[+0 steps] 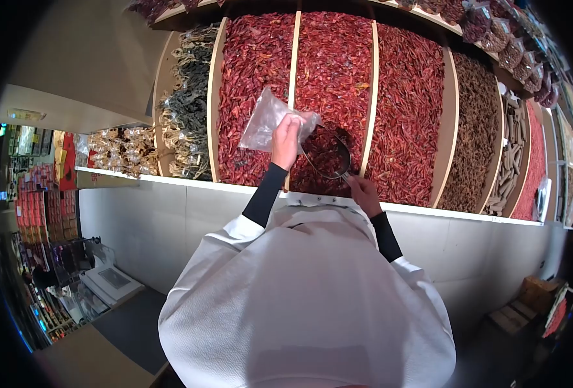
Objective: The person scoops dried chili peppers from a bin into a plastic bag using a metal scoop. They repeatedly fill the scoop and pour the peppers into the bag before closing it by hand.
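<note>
- Nearest to me is the white coat (306,297), with black sleeves running out of it toward the bins.
- My right hand (364,194) is low at the front edge of the bins, its grip closed around the wire handle of the scoop (328,155).
- The scoop is a round metal one, tilted and loaded with red chilies (331,64) (the same sort as the bin under it).
- My left hand (286,139) is higher and just left of the scoop, its grip pinching the mouth of the bag (264,119).
- The bag is clear plastic, crumpled, held up over the chilies and touching the scoop's rim, as far as I can tell.
- Pale wooden dividers (372,97) split the chilies into sloping bins.
- Further right sits a brown spice bin (474,129); on the left, a bin of dark dried strips (186,110).
</note>
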`<action>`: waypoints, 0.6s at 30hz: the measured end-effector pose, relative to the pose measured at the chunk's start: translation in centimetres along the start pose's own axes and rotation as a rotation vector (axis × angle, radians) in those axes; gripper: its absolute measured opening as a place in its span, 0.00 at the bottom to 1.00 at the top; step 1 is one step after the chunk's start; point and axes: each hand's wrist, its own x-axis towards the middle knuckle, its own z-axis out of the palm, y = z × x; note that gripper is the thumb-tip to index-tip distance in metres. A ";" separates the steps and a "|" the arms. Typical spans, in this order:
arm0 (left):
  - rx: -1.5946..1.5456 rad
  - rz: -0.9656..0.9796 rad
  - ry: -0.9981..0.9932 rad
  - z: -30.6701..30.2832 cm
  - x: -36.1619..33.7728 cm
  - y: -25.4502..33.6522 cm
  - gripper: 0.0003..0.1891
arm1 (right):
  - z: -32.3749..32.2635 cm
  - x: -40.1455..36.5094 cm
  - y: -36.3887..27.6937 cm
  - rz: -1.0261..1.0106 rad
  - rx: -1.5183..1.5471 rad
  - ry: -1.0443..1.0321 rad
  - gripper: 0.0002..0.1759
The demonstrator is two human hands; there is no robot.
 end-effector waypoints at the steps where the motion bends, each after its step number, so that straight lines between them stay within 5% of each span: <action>1: 0.003 -0.026 -0.016 0.4 -0.4 0.1 0.12 | 0.2 0.1 -0.4 -0.006 -0.031 -0.002 0.17; 6: 0.077 -0.054 -0.115 1.1 -3.3 1.8 0.12 | 1.4 0.6 -2.5 -0.029 -0.021 -0.033 0.16; 12: -0.255 -0.400 -0.094 0.1 -6.0 0.1 0.11 | 3.0 -0.6 -7.1 -0.256 -0.384 0.105 0.13; 18: -0.336 -0.246 -0.092 -0.3 -6.8 -0.5 0.12 | 4.1 -1.6 -10.9 -0.143 -0.552 0.191 0.14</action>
